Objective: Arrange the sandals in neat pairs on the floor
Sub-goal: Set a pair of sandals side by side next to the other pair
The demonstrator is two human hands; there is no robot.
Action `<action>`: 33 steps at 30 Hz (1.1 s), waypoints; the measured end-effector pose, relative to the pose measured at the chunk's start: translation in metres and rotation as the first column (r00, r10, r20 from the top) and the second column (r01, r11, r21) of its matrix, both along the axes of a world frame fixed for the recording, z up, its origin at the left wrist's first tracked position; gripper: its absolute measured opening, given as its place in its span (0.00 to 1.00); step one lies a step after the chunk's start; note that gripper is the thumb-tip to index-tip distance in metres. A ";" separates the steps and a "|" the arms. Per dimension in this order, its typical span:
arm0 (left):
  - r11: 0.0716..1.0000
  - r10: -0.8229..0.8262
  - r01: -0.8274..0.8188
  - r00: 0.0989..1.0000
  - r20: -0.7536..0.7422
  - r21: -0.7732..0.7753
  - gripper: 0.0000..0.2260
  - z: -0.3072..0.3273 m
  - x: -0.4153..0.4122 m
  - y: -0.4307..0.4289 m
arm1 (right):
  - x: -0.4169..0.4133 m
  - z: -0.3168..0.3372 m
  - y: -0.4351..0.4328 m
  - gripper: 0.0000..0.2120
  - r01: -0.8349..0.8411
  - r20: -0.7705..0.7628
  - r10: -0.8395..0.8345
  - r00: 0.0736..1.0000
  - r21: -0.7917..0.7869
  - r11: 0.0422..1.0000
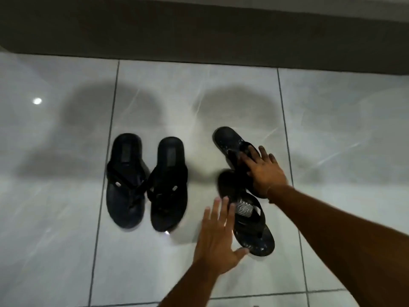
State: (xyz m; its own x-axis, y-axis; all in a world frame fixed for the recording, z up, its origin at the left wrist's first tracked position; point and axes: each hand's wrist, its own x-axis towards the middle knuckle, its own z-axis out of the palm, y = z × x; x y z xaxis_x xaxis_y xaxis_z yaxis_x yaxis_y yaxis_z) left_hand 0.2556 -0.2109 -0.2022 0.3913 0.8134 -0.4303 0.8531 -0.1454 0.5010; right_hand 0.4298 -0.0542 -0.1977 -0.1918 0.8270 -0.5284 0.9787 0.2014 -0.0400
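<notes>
Your left hand [218, 242] is nearest the camera, palm down, fingers spread and extended. Its thumb reaches the toe end of the near sandal [254, 227] and its fingertips lie at that sandal's inner edge, beside a striped patch on the strap. Whether the palm presses on the floor or hovers above it cannot be determined; the hand grips nothing.

The near sandal lies flat on the pale tiled floor [66, 218], toe toward you, angled to your right. Its heel end overlaps the second sandal of this pair.

Your right hand [265, 173] rests palm down on the far sandal [230, 142], fingers spread and laid across the strap area. No pinch or closed grasp is visible. This far sandal is angled away and to the left, its free end pointing toward the wall. The two sandals on this side are touching and out of line, not set parallel.

To the left, well apart from your hands, the left pair [146, 182] stands side by side, the two sandals close and roughly parallel, straps touching at mid-length.

Beyond everything, a dark skirting band [199, 36] runs along the base of the wall.
</notes>
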 end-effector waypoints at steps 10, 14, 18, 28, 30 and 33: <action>0.992 -0.108 0.116 0.985 -0.132 0.052 0.49 -0.041 0.055 0.044 | 0.091 -0.029 -0.037 0.26 0.276 -0.126 -0.284 0.951 -0.075 0.958; 0.977 -0.185 0.198 0.972 -0.144 0.082 0.49 -0.041 0.063 0.073 | 0.117 -0.020 -0.088 0.26 0.360 -0.097 -0.370 0.924 -0.107 0.927; 0.942 -0.307 0.325 0.934 -0.185 0.079 0.49 -0.037 0.082 0.091 | 0.108 -0.024 -0.118 0.26 0.418 -0.097 -0.427 0.899 -0.100 0.903; 0.933 -0.289 0.324 0.934 -0.210 0.156 0.57 -0.024 0.068 0.106 | 0.103 -0.010 -0.136 0.29 0.438 -0.085 -0.432 0.898 0.058 0.897; 0.932 -0.315 0.347 0.918 -0.243 0.102 0.58 -0.026 0.059 0.109 | 0.108 -0.010 -0.138 0.31 0.460 -0.151 -0.448 0.881 0.053 0.887; 0.932 -0.342 0.360 0.909 -0.236 0.034 0.57 -0.032 0.057 0.110 | 0.111 -0.016 -0.137 0.34 0.472 -0.242 -0.470 0.849 -0.054 0.880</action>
